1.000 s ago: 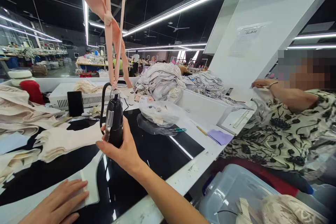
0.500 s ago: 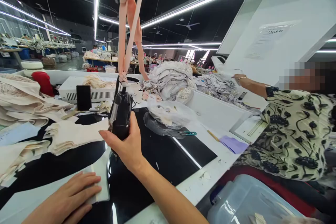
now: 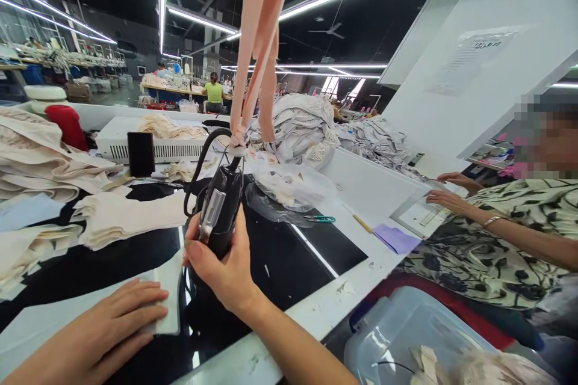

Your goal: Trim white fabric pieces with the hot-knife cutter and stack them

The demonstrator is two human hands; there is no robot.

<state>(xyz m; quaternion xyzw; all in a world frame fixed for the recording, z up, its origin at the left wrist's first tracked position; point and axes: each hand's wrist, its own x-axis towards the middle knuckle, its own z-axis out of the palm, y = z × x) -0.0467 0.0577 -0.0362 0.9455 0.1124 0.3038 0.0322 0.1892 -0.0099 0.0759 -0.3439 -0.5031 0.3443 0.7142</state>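
Fabric, one pale piece point(image 3: 170, 286) on a black-topped bench point(image 3: 289, 258), is what I have pinned under the left hand point(image 3: 120, 322). That hand lies flat, palm down, fingers nearly straight and pinching nothing. My right grip point(image 3: 230, 271) is closed round a black handheld tool point(image 3: 227, 197) with a metal plate on its side; a peach ribbon point(image 3: 253, 54) rises from its top towards twelve o'clock.

Taking the tool as the clock's centre, the pinned piece sits at seven o'clock, its end just beside the right hand. A stack of cream pieces point(image 3: 135, 216) lies at nine, a dark phone-like slab point(image 3: 141, 154) at ten, and teal snips point(image 3: 321, 219) at three. Farther out at three, a co-worker point(image 3: 492, 246) in a patterned top has both hands over their own bench area.

I judge the step to be positioning the tool beside the held cloth. Its lower end is hidden, so I cannot tell whether it touches. The next move calls for level pressure from the left hand, fingers clear of the tool, and a steady right wrist.
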